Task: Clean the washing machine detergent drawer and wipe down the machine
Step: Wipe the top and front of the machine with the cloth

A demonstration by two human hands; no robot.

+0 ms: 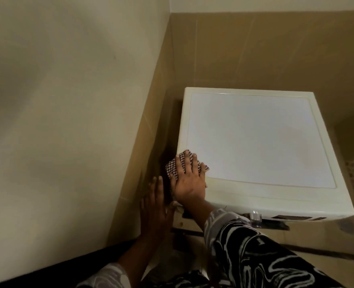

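A white washing machine (255, 142) stands in the corner, seen from above, its flat top bare. My right hand (189, 179) lies flat with spread fingers on a checked cloth (173, 165), pressing it onto the near left corner of the top. My left hand (155, 206) is held flat, fingers straight, in the dark gap beside the machine's left side, holding nothing. The front panel with a silver knob (255, 216) shows just below the top's near edge. The detergent drawer area under my right wrist is hidden.
A cream wall (68, 100) rises close on the left and brown tiles (255, 48) run behind the machine. A narrow dark gap (169, 142) separates the machine from the tiled left wall. Tiled floor (327, 242) shows at the lower right.
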